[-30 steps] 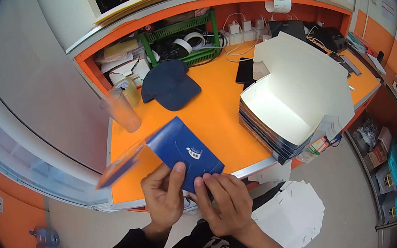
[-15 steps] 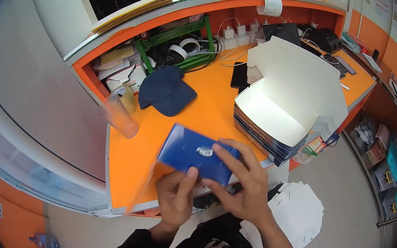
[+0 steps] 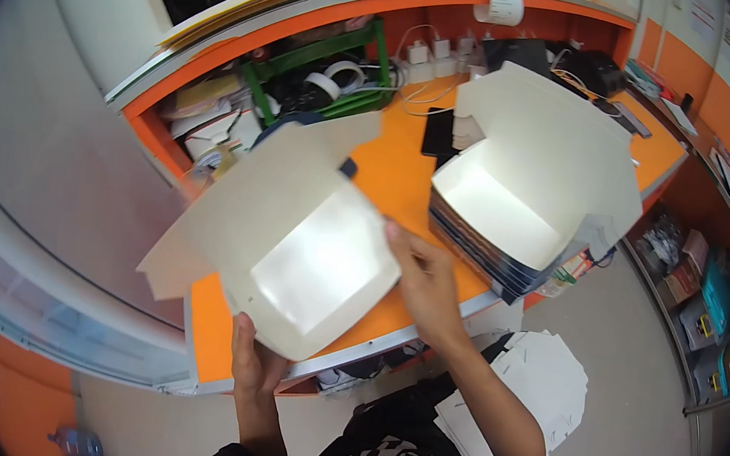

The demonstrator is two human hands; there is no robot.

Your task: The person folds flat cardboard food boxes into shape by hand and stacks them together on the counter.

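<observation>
Between my two hands is a paper food box (image 3: 315,263) with a white inside, tilted, its large lid flap spread out to the upper left. My left hand (image 3: 256,359) grips its near lower corner, thumb up along the wall and the other fingers partly hidden behind. On the right side wall, my right hand (image 3: 425,283) holds the box with the fingers near the rim. A stack of nested open boxes (image 3: 515,196), white inside and dark blue outside, stands to the right on the orange table (image 3: 391,163).
Flat white card blanks (image 3: 541,386) lie beside my lap. Behind the held box, a dark cap (image 3: 292,119) is mostly covered. A green rack (image 3: 313,58) with tape rolls, a black phone (image 3: 438,132) and white chargers (image 3: 418,54) are at the back. Shelves (image 3: 697,269) stand right.
The box has turned from its blue outer side to its white inside, its lid flap now spread out. My left hand moved left and down; my right hand shifted slightly left.
</observation>
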